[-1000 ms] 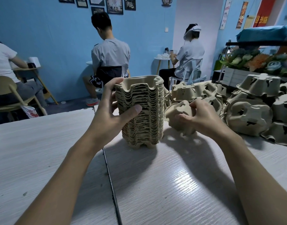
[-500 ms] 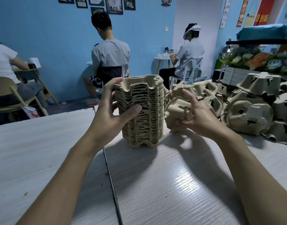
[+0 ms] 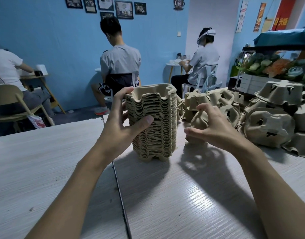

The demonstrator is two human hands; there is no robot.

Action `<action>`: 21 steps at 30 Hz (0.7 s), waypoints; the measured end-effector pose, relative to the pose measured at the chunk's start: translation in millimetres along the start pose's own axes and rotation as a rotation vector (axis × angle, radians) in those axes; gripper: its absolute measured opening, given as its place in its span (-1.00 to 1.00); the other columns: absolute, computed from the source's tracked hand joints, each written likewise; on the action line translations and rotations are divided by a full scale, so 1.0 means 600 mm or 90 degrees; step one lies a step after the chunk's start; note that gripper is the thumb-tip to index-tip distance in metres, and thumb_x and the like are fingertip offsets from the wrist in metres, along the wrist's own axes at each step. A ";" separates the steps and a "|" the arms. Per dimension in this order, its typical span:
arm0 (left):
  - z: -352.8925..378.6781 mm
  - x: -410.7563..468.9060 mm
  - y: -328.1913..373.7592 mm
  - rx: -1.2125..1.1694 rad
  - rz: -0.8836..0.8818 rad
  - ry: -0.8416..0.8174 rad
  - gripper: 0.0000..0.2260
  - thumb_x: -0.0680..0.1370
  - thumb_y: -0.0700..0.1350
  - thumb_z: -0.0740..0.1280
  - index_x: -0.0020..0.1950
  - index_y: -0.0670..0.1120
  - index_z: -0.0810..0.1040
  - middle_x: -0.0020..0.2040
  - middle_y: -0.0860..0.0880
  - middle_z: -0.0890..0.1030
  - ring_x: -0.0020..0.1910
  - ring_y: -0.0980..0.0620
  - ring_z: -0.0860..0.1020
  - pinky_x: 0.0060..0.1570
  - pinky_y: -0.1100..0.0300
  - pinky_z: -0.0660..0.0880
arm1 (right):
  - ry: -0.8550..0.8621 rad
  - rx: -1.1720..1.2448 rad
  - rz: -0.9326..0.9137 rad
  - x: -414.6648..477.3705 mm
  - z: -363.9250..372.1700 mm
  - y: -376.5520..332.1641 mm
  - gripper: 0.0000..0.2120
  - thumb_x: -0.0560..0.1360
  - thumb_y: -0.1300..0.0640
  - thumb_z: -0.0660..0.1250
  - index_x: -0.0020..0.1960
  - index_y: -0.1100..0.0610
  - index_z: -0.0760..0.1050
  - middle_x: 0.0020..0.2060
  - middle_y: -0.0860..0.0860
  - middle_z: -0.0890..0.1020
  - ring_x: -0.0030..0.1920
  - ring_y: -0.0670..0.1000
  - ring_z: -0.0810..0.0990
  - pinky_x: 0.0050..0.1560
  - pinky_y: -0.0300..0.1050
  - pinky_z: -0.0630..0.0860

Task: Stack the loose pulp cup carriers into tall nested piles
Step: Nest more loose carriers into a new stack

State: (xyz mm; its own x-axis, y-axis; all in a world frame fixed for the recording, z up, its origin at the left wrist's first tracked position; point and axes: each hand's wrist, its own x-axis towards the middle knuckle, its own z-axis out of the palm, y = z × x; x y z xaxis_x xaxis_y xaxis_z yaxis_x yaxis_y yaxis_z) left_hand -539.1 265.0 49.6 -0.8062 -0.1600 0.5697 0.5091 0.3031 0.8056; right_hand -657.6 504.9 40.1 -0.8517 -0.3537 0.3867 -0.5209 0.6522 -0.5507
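Pale wood-grain table [image 3: 165,195], blue walls [image 3: 62,49]: left hand [image 3: 119,128] grips nested stack [image 3: 155,128], right hand [image 3: 215,128] curls round loose carrier [image 3: 199,120].

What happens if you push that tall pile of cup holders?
It would probably tip: the nested pile is tall on a narrow base, and the left hand grips its side. Likely light too, being thin moulded pulp.

blue wall [image 3: 50,40] hung with framed pictures [image 3: 123,9] — pale wood-grain table [image 3: 45,169] in front.
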 end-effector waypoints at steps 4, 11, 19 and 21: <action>0.000 0.001 0.000 -0.001 0.000 0.000 -0.40 0.42 -0.04 0.49 0.38 0.21 0.31 0.17 0.11 0.58 0.10 0.18 0.56 0.04 0.25 0.53 | 0.115 0.083 -0.024 0.005 0.002 -0.008 -0.46 0.32 -0.13 0.55 0.15 -0.08 0.34 0.14 0.04 0.43 0.15 0.02 0.45 0.16 -0.04 0.41; 0.003 0.001 0.005 0.009 0.005 0.005 -0.36 0.42 -0.05 0.49 0.44 0.11 0.30 0.16 0.27 0.55 0.12 0.27 0.55 0.00 0.41 0.49 | 0.373 0.476 -0.154 0.002 -0.033 -0.073 -0.51 0.48 0.13 0.48 0.20 0.23 0.24 -0.10 0.00 0.49 -0.16 -0.30 0.56 -0.14 -0.38 0.49; 0.002 0.003 0.008 -0.017 -0.018 0.013 -0.20 0.34 0.03 0.51 0.44 0.37 0.15 0.34 0.11 0.49 0.22 0.24 0.54 0.01 0.45 0.48 | 0.154 0.577 -0.200 0.034 -0.044 -0.182 -0.45 0.31 -0.15 0.49 0.16 0.02 0.35 -0.10 -0.02 0.52 -0.07 -0.06 0.59 0.05 -0.06 0.58; 0.003 0.004 0.005 -0.017 -0.013 0.016 -0.11 0.34 0.02 0.52 0.50 0.33 0.06 0.37 0.12 0.46 0.25 0.23 0.53 0.02 0.44 0.48 | 0.117 0.547 -0.197 0.034 -0.028 -0.190 -0.43 0.31 -0.18 0.50 0.17 0.01 0.35 -0.02 0.06 0.57 0.00 0.02 0.63 0.08 0.03 0.60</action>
State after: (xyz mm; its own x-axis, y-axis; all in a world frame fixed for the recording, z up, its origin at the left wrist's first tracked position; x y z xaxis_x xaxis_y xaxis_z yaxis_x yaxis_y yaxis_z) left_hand -539.8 267.0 53.0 -0.8086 -0.1901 0.5567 0.5006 0.2746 0.8210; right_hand -614.7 434.7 123.5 -0.6830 -0.2696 0.6788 -0.6500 -0.1994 -0.7333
